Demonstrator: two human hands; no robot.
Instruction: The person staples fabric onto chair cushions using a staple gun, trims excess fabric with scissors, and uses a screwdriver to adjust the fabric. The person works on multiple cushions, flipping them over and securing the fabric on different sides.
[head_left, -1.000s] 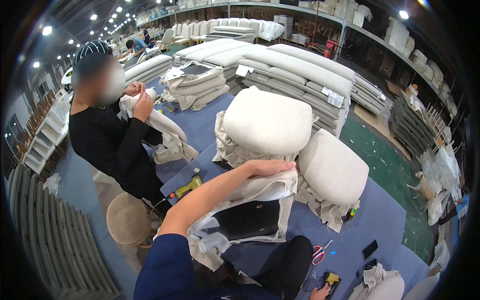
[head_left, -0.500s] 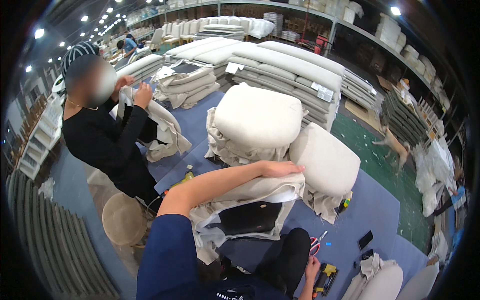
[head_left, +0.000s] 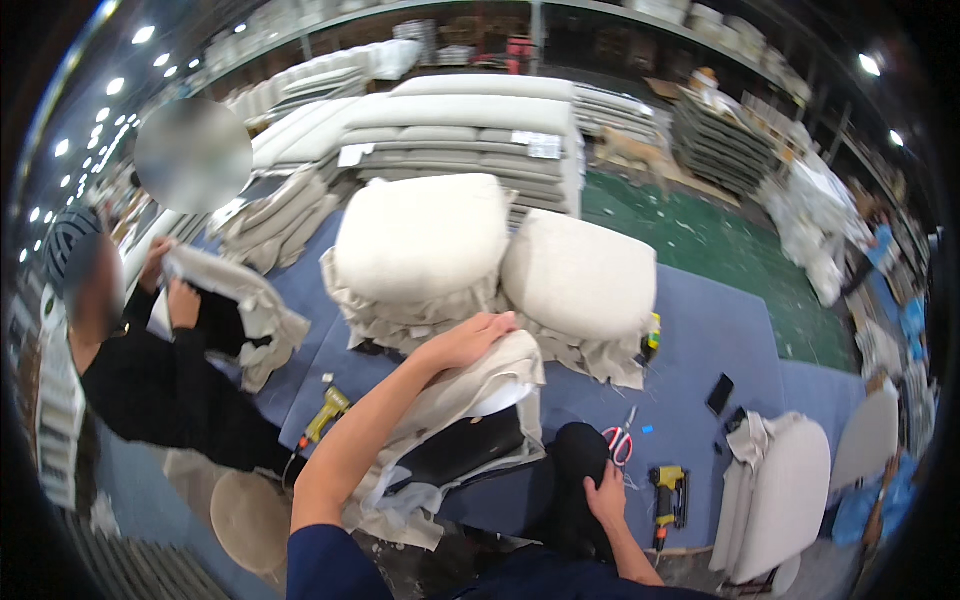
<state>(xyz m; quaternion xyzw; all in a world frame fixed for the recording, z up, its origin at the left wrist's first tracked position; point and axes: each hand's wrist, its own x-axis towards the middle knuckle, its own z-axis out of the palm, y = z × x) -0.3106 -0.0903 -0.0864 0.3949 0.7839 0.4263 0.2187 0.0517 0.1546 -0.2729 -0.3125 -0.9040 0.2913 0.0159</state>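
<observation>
A seat cushion (head_left: 465, 450) with a black underside and loose beige cover stands tilted in front of me. My left hand (head_left: 470, 340) lies on its upper edge, fingers stretched over the fabric. Low on the right, my right hand (head_left: 606, 497) is open with fingers apart, beside my knee and just short of the scissors (head_left: 619, 446). The scissors have red and white handles and lie on the blue-grey tabletop (head_left: 690, 330). A yellow and black staple gun (head_left: 668, 497) is to the right of that hand.
Two stacks of cream cushions (head_left: 425, 235) (head_left: 580, 272) stand beyond my left hand. Another staple gun (head_left: 328, 412) lies left of my forearm. A phone (head_left: 720, 395) and upright covered cushions (head_left: 780, 495) are at right. A co-worker in black (head_left: 160, 375) handles another cover at left.
The whole view has shifted, with the scene moving up and mostly leftward. My right hand has drawn slightly back from the scissors handles. My left hand stays on the cushion's edge.
</observation>
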